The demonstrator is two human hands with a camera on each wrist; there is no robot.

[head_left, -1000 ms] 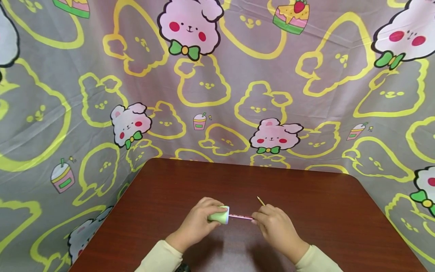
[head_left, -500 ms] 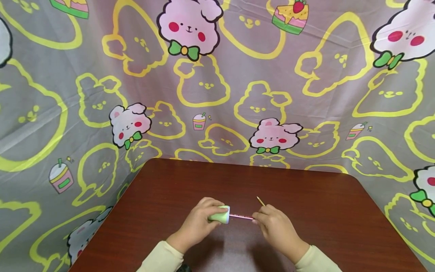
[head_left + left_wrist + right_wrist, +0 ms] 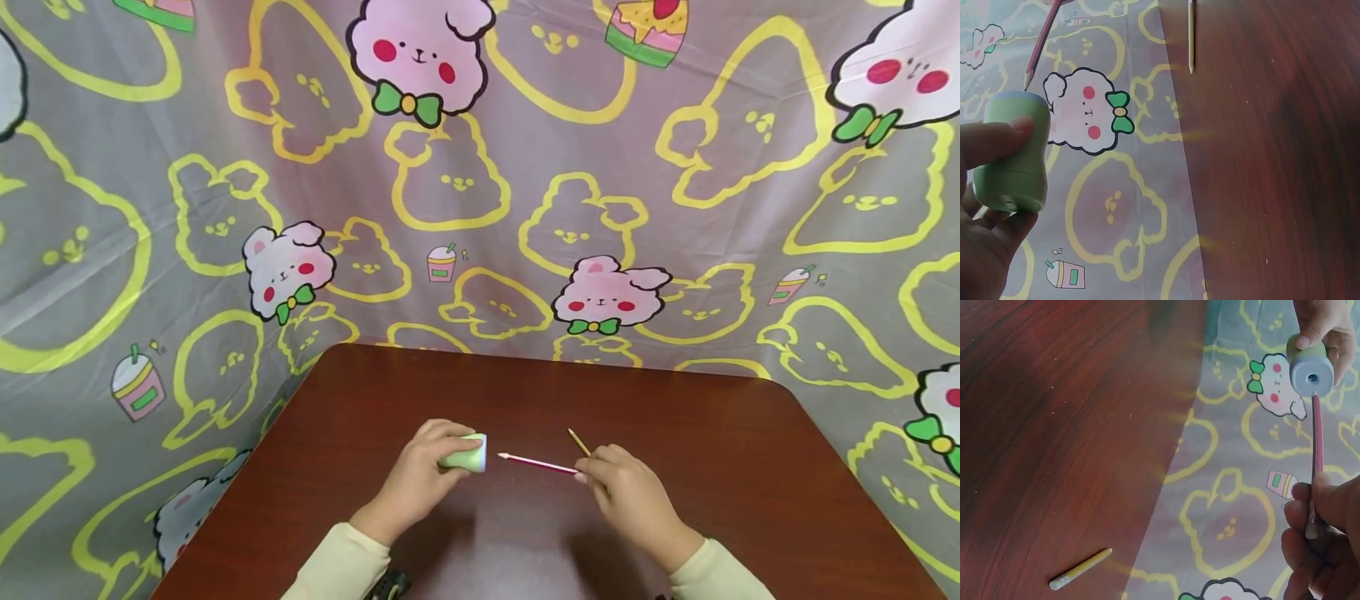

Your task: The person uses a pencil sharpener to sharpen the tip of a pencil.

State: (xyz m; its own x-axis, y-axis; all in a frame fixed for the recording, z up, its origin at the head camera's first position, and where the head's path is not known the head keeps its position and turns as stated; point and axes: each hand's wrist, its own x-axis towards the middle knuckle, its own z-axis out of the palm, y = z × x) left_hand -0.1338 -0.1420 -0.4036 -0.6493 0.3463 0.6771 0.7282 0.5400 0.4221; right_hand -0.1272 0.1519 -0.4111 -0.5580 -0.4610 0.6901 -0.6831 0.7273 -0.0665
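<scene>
In my left hand (image 3: 416,471) I grip a light green pencil sharpener (image 3: 461,455), lying sideways with its pale blue end to the right. The right wrist view shows a round hole in that end of the sharpener (image 3: 1302,382). My right hand (image 3: 632,498) pinches a red-and-white striped pencil (image 3: 538,463) near its back end. Its bare wooden tip points left at the sharpener, with a small gap between them in the head view. Beyond the right fingers lies a second, yellow pencil (image 3: 578,442), sharpened tip pointing away; the right wrist view shows this yellow pencil (image 3: 1082,569) whole.
The dark reddish-brown table (image 3: 420,392) has rounded far corners. A grey curtain (image 3: 517,158) printed with cartoon animals hangs behind it and along both sides. A small dark object (image 3: 392,583) shows by the left sleeve at the bottom edge.
The striped pencil has come out of the sharpener's hole, and its tip now shows. The left hand with the sharpener has moved slightly left and up; the right hand has shifted right.
</scene>
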